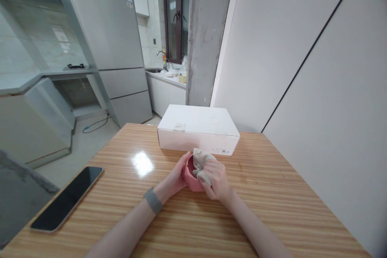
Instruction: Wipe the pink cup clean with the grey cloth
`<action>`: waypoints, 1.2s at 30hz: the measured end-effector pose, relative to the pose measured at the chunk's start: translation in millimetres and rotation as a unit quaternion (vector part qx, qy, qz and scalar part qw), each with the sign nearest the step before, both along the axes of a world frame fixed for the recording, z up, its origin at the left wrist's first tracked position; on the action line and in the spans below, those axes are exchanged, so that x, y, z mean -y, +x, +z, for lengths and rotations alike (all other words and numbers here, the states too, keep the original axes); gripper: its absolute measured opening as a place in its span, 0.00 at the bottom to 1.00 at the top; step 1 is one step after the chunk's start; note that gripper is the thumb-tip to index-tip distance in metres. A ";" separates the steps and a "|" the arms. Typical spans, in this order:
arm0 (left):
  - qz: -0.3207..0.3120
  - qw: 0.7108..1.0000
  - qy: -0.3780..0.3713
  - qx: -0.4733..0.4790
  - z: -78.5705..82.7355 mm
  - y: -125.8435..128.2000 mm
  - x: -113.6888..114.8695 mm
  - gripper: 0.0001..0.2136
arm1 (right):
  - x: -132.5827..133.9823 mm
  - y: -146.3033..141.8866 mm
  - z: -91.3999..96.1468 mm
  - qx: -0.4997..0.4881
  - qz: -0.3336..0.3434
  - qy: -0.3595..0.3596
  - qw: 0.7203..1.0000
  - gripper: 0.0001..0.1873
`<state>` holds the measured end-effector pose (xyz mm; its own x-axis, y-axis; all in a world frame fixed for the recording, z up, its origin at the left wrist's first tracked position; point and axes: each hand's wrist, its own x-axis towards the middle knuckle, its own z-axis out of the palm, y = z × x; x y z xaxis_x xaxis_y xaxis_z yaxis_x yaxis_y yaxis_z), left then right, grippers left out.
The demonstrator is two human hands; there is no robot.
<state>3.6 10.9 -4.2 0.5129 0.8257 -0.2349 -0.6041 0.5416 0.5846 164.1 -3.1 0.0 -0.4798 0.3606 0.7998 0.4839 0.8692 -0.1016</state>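
Observation:
A small pink cup (191,178) stands on the wooden table (272,193), a little in front of a white box. My left hand (175,177) wraps round the cup's left side and holds it. Closed on a beige cloth (200,163), my right hand (215,179) presses the cloth into the cup's mouth. A grey band (153,200) sits on my left wrist.
A flat white box (198,130) lies just behind the cup. A dark phone (67,198) rests near the table's left edge. A white wall runs along the right. Beyond the table are a grey pillar (207,36), a fridge (111,40) and a sink counter (166,74).

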 end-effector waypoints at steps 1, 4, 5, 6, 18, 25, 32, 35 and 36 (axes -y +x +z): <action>-0.002 1.000 0.003 -0.006 0.4 0.5 -0.1 0.16 | 0.8 0.8 0.3 -0.002 0.004 0.002 1.000 0.18; -0.003 1.000 0.011 -0.021 0.7 1.9 -0.9 0.15 | 3.9 3.9 0.4 -0.008 0.016 0.003 1.000 0.18; -0.001 1.000 0.012 -0.023 0.8 2.0 -1.1 0.14 | 4.7 5.0 0.1 -0.007 0.019 0.001 1.000 0.19; 0.000 1.000 0.013 -0.024 1.0 2.0 -1.1 0.13 | 5.1 6.2 -0.4 -0.004 0.021 0.000 1.000 0.19; -0.021 0.999 0.006 -0.043 3.9 3.3 1.4 0.10 | 0.8 16.1 -7.8 0.004 0.021 -0.006 1.000 0.15; 0.006 0.999 0.026 -0.033 -2.6 4.4 2.8 0.12 | 0.2 18.5 -12.6 0.015 0.012 -0.016 1.000 0.13; -0.008 0.999 0.047 -0.004 -0.6 5.0 6.9 0.15 | 1.5 18.6 -17.4 0.011 0.008 -0.020 1.000 0.14; -0.013 0.999 0.049 -0.001 -0.7 4.0 7.5 0.15 | 2.8 18.4 -17.9 0.016 0.012 -0.022 1.000 0.14; -0.015 0.999 0.046 -0.004 -0.5 3.5 7.6 0.15 | 3.4 18.1 -17.7 0.018 0.012 -0.023 1.000 0.13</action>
